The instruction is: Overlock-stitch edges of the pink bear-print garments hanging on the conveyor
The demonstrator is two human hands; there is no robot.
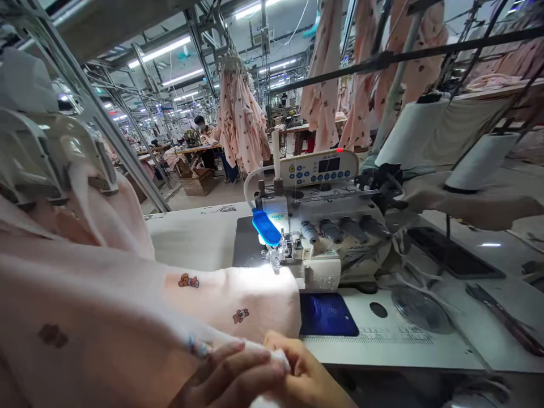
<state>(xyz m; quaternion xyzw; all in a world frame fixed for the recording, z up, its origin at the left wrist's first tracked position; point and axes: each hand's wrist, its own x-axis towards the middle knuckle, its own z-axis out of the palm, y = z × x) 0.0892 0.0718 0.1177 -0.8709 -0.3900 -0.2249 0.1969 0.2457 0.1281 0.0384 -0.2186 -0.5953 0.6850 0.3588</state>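
A pale pink garment piece (204, 300) printed with small brown bear figures spreads from the left side to the overlock sewing machine (327, 226). Its far edge lies in the bright lamp light by the presser foot (276, 258). Near the table's front edge, my left hand (238, 377) has its fingers folded over the near edge of this cloth. My right hand (308, 371) pinches the same edge just beside it, the two hands touching. A bit of white cloth (280, 358) shows between them. The fingertips are partly hidden.
At left, pink cloth hangs from hanger clips (85, 153). White thread cones (410, 133) stand right of the machine. Tweezers or snips (505, 317) and a dark phone-like slab (454, 252) lie on the table (382, 348). Behind, a person (202, 130) sits among hanging garments (240, 116).
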